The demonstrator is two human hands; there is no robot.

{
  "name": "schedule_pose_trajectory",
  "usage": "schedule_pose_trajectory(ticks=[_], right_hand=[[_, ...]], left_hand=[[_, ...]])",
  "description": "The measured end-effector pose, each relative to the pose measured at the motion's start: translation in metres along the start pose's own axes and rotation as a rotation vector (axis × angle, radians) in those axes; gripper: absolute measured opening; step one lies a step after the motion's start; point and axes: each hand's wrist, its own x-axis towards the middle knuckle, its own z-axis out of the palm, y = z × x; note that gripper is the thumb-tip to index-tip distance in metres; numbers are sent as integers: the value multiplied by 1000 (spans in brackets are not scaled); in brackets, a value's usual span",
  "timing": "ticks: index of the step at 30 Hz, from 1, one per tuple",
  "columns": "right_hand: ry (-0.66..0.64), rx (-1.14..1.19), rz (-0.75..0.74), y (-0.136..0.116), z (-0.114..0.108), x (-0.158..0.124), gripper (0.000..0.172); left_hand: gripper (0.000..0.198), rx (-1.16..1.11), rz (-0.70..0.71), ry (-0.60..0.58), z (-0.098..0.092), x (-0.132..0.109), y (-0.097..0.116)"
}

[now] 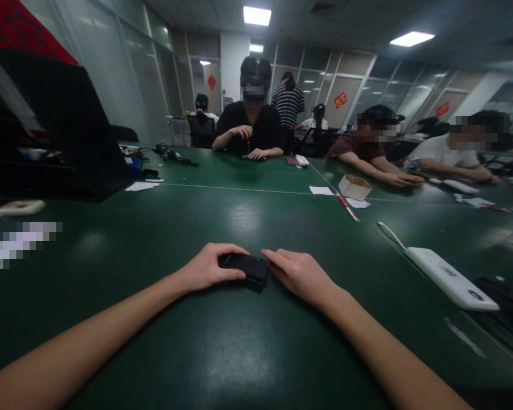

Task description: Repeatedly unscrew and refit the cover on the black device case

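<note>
From where I stand, taking the black box as the centre of the clock, with twelve pointing away from the wearer, I see the left hand [207,265] at nine o'clock; its grip is closed on the black box [245,267], thumb along the near side and fingers along the far one. This box is a flat rectangular block with straight edges and a dark, smooth top; a faint pale marking on it is too small to be read. It is in the middle of the table [222,336], whose green surface is smooth and reflects the lamps softly. The right hand [301,273] is at three o'clock, its fingers bent close to the end of the box, where a bit of red shows; whether this grip is holding something, I cannot tell. Farther at three o'clock lies a white slab [451,279] with rounded corners, a pale cord, a dark round spot and grey lettering which I cannot make out. At two o'clock there is a small open carton [354,188], brownish inside, and beside it a thin red and pale strip [347,208]. At ten o'clock stands a large black panel [68,119]. At twelve o'clock, across the table, a person in a black top [248,122] holds a slim tool upright.
</note>
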Motion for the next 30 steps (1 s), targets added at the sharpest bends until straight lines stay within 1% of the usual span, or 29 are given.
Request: schedule_pose_trajectory(ticks=[6, 9, 11, 13, 15, 18, 21, 23, 25, 28, 30], right_hand=[[-27, 354, 30, 0, 2, 5, 26], [-23, 431, 35, 2, 4, 5, 26], [-31, 399, 50, 6, 4, 4, 26], [-30, 338, 73, 11, 2, 2, 26], [-7, 264, 119, 17, 1, 1, 25], [32, 144, 212, 24, 0, -1, 26], [58, 86, 257, 26, 2, -2, 26], [76, 78, 254, 24, 6, -3, 24], [107, 77, 244, 21, 11, -2, 21], [188, 88, 217, 18, 17, 2, 21], [246, 106, 191, 11, 14, 7, 22]], left_hand=[[41, 0, 18, -21, -1, 2, 0], [40, 8, 31, -23, -1, 2, 1], [40, -11, 42, -20, -1, 2, 1], [40, -74, 57, 8, -1, 2, -1], [41, -182, 49, 89, -1, 3, -6], [43, -420, -22, 265, -1, 7, -17], [44, -714, -90, 348, -1, 13, -25], [48, -855, -143, 364, -1, 15, -25], [49, -935, -181, 367, -1, 17, -23], [44, -978, -177, 372, -2, 17, -20], [42, -983, -157, 375, -2, 17, -21]])
